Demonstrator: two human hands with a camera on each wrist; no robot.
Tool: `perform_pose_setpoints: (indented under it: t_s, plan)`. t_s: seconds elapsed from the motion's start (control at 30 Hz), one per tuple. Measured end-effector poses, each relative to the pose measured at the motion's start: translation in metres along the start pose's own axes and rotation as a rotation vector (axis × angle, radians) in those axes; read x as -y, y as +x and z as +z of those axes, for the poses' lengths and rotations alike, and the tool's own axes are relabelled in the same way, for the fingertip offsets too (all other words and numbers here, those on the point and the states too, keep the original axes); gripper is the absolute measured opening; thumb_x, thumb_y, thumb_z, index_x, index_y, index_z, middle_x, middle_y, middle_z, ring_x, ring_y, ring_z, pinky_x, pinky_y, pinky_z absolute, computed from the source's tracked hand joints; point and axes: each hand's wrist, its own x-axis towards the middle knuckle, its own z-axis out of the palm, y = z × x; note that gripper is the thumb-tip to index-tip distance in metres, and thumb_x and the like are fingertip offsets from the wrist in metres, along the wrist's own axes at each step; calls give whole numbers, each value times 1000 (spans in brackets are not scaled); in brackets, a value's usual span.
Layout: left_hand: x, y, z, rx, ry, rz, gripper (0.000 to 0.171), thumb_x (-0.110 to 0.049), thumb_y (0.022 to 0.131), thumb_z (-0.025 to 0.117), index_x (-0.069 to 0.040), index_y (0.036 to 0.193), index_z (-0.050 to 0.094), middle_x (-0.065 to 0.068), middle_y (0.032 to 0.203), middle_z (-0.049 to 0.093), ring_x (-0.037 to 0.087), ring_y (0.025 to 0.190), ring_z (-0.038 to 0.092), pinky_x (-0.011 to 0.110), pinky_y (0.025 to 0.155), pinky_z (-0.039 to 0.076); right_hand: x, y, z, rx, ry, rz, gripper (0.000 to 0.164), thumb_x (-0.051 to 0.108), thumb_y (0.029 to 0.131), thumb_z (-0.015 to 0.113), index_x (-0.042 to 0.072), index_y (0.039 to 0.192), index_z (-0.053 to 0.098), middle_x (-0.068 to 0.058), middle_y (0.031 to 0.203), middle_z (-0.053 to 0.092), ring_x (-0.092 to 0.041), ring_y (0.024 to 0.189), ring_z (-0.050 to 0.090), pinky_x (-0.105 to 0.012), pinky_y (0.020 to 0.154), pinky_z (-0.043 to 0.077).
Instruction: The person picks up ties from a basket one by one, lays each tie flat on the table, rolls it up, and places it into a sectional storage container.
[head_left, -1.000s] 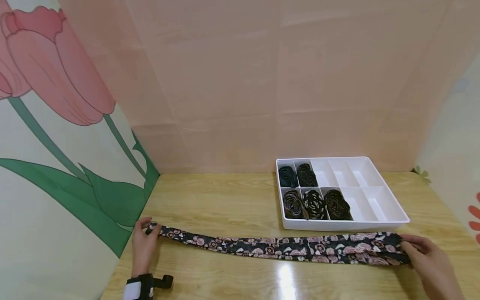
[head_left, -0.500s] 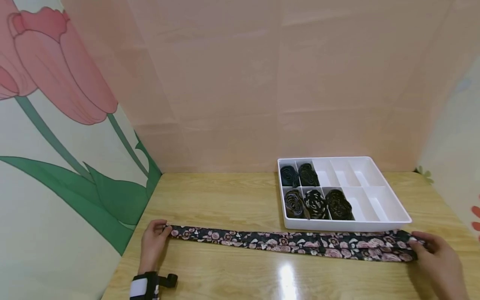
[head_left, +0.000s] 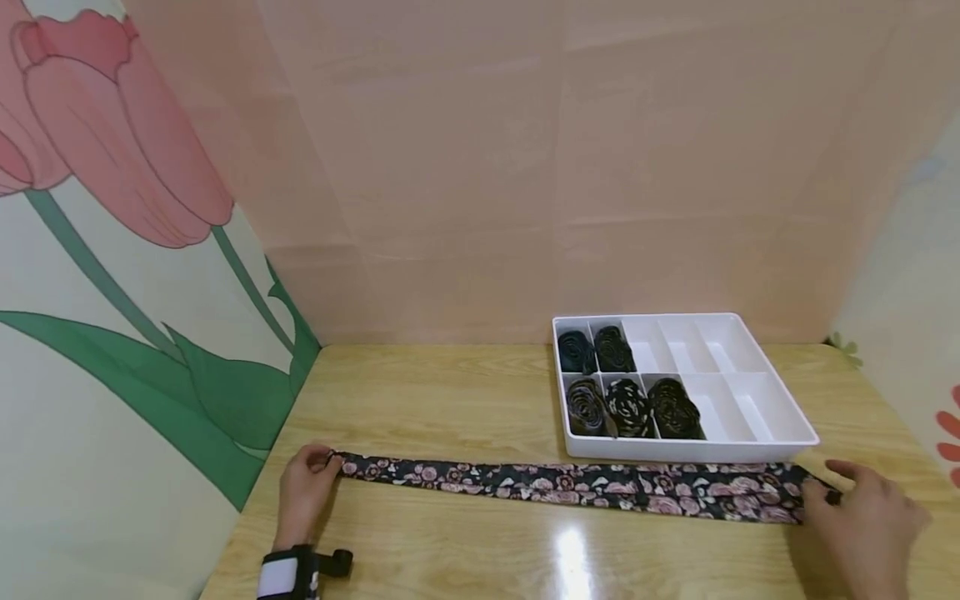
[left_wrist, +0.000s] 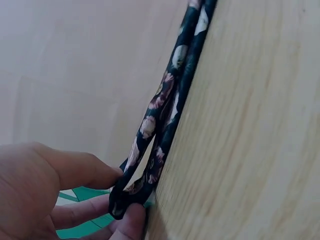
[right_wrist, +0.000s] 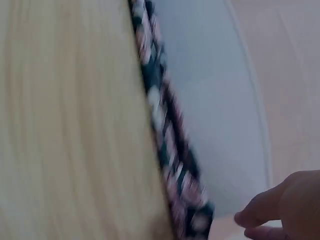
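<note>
A dark necktie [head_left: 570,483] with pink and white flowers lies stretched along the table, doubled over, its wider end to the right. At the narrow left end, my left hand [head_left: 306,492] pinches the folded loop between thumb and fingers; the left wrist view shows that loop of the necktie [left_wrist: 150,135] standing a little apart. My right hand [head_left: 862,517] is at the wide end, partly covering its dark tip. In the right wrist view, blurred, extended fingers [right_wrist: 270,207] of that hand are apart from the fabric.
Just behind the necktie stands a white divided tray [head_left: 690,451]. Rolled dark neckties, such as a black-and-white one [head_left: 628,408], fill several left compartments; those on the right are bare. A pinkish backdrop [head_left: 450,208] rises behind the wooden table [head_left: 435,392].
My left hand and the necktie's left end have shifted slightly right and straightened out. My right hand has loosened its hold on the wide end, its fingers spreading.
</note>
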Motion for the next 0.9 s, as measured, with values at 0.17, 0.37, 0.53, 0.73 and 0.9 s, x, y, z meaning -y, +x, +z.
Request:
perform_pose_setpoints:
  t_s: [0.17, 0.37, 0.53, 0.73, 0.9]
  plan:
    - [-3, -2, -1, 19, 106, -9, 30, -13, 98, 69, 10, 116, 65, 29, 108, 67, 40, 98, 66, 51, 83, 54, 66, -46, 6, -12, 116, -283, 17, 4, 89, 75, 2, 106, 75, -19, 89, 74, -4, 72, 58, -23, 60, 40]
    - [-3, -1, 3, 29, 166, -48, 28, -13, 98, 70, 9, 112, 62, 28, 104, 67, 39, 95, 66, 51, 81, 53, 165, -111, 31, 381, 217, -493, 21, 5, 90, 80, 22, 100, 73, 13, 90, 68, 7, 74, 54, -22, 64, 51]
    - [-9, -1, 11, -9, 130, 36, 16, 0, 92, 71, 4, 102, 59, 21, 93, 63, 34, 86, 62, 41, 70, 48, 226, -140, 59, 487, 253, -758, 17, 10, 91, 81, 23, 98, 73, 16, 94, 66, 6, 74, 52, -20, 64, 49]
    - [-16, -6, 19, -45, 194, 160, 19, 5, 87, 74, -2, 97, 59, 18, 91, 56, 32, 81, 57, 41, 65, 44, 276, -144, 96, 456, 149, -979, 31, 11, 93, 78, 13, 124, 73, 2, 107, 67, -3, 80, 57, -23, 63, 49]
    - [-19, -9, 22, -68, 195, 169, 19, 8, 87, 74, -2, 97, 62, 17, 92, 55, 31, 81, 57, 40, 66, 45, 278, -142, 117, 555, 46, -1014, 44, 10, 95, 75, 12, 139, 71, -1, 110, 59, -7, 83, 54, -21, 63, 45]
